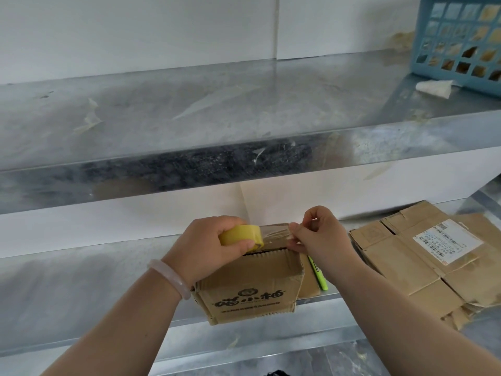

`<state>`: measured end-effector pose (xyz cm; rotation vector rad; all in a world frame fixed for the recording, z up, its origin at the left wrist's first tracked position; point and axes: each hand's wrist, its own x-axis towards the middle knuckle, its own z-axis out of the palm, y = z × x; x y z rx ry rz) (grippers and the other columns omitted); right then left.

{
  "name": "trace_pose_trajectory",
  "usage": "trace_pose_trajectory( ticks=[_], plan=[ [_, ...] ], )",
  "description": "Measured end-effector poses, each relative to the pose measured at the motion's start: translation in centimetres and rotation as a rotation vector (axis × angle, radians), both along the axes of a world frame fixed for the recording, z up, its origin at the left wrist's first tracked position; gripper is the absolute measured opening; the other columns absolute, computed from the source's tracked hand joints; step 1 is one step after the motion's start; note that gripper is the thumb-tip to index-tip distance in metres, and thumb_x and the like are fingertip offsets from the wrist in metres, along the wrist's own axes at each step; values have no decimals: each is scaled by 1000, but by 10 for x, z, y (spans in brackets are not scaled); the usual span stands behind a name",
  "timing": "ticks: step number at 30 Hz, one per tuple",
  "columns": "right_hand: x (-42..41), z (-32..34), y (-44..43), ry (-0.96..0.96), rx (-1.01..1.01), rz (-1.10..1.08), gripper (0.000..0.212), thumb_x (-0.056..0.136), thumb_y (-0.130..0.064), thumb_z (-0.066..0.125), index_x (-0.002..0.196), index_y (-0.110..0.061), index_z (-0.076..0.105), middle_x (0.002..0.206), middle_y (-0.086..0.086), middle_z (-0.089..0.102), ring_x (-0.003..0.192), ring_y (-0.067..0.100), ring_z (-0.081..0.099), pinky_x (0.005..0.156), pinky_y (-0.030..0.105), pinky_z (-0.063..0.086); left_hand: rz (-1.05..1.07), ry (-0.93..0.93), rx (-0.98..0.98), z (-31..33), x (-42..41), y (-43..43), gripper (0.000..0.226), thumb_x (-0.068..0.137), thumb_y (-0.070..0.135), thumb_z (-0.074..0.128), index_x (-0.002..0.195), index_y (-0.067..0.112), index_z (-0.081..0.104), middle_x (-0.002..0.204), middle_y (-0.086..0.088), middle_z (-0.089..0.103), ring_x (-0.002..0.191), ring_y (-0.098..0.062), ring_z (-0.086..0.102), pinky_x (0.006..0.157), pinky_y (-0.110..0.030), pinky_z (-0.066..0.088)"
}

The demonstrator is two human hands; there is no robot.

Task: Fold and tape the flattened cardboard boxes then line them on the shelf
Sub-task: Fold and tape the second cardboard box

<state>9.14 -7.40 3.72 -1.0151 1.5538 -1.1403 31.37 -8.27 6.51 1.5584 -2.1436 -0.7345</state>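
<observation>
A small folded cardboard box (252,289) with dark print on its front stands on the lower metal shelf (81,280), its top flaps closed with a dark gap between them. My left hand (206,245) grips a yellow tape roll (241,237) over the box top. My right hand (320,234) pinches the free end of the clear tape strip (276,233), which is stretched between roll and fingers above the flaps. A stack of flattened cardboard boxes (423,261) lies to the right on the same shelf, the top one bearing a white shipping label.
A green pen-like tool (320,275) lies beside the box on the right. The upper metal shelf (217,104) holds a blue plastic basket (458,39) at the far right and a crumpled white scrap (433,88). White wall stands behind both shelves.
</observation>
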Motion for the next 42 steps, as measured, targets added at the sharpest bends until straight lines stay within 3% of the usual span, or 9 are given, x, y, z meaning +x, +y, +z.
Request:
trace_pose_trajectory(
  ticks=[3, 8, 13, 17, 20, 25, 31, 36, 42],
  plan=[
    [-4, 1, 1, -115, 13, -30, 18, 89, -4, 64, 88, -11, 47, 80, 15, 61, 72, 21, 67, 69, 34, 61, -10, -16, 26, 4, -4, -3, 39, 78, 54, 68, 114, 40, 62, 103, 21, 62, 91, 3, 55, 78, -20, 49],
    [-5, -3, 3, -285, 62, -68, 17, 90, -2, 60, 91, -11, 46, 79, 15, 60, 75, 23, 63, 79, 42, 60, -13, -29, 71, 5, -10, -8, 36, 75, 56, 70, 106, 38, 64, 97, 19, 64, 87, 2, 57, 75, -21, 50],
    [-2, -7, 5, -191, 40, -3, 12, 92, -6, 60, 95, -12, 50, 74, 8, 63, 67, 15, 64, 83, 43, 60, 58, 138, 71, 7, -5, -7, 36, 67, 60, 64, 97, 40, 64, 91, 16, 67, 84, -2, 62, 64, -13, 46],
    [-2, -8, 7, -176, 32, -2, 11, 93, -11, 61, 99, -11, 52, 82, 12, 66, 72, 16, 69, 79, 34, 60, 81, 171, 53, 5, -8, -4, 34, 69, 57, 65, 96, 36, 66, 90, 15, 67, 84, -3, 62, 63, -14, 47],
    [-1, -10, 7, -148, 21, 5, 10, 93, -12, 62, 98, -12, 53, 80, 10, 66, 76, 20, 70, 82, 39, 60, 92, 184, 36, 7, -8, -4, 20, 76, 47, 72, 93, 38, 66, 90, 14, 68, 84, -5, 62, 66, -18, 49],
    [-1, -14, 6, -116, 11, -1, 9, 93, -14, 62, 96, -16, 54, 79, 8, 67, 75, 18, 71, 84, 43, 59, 100, 221, 22, 11, -11, -5, 20, 69, 52, 67, 85, 41, 65, 85, 14, 69, 81, -4, 64, 64, -18, 51],
    [-3, -16, 6, -177, 16, -2, 10, 92, -11, 62, 97, -14, 54, 78, 10, 67, 73, 19, 70, 83, 44, 59, 114, 151, 38, 3, -10, -5, 27, 69, 57, 66, 88, 39, 65, 87, 15, 67, 83, -7, 63, 63, -18, 49],
    [-17, -14, 4, -207, 8, -2, 16, 89, -7, 64, 97, -12, 52, 69, 6, 69, 70, 23, 71, 86, 48, 58, 69, -16, 65, 7, -20, -9, 27, 76, 52, 69, 98, 36, 66, 91, 14, 66, 84, -4, 61, 63, -18, 47],
    [-48, -4, 6, -228, -105, -53, 18, 88, -6, 67, 97, -12, 52, 72, 9, 71, 72, 18, 72, 81, 34, 58, 31, -143, 68, 15, -34, -13, 29, 75, 57, 68, 98, 41, 61, 92, 19, 62, 83, 1, 56, 65, -17, 45]
  ],
)
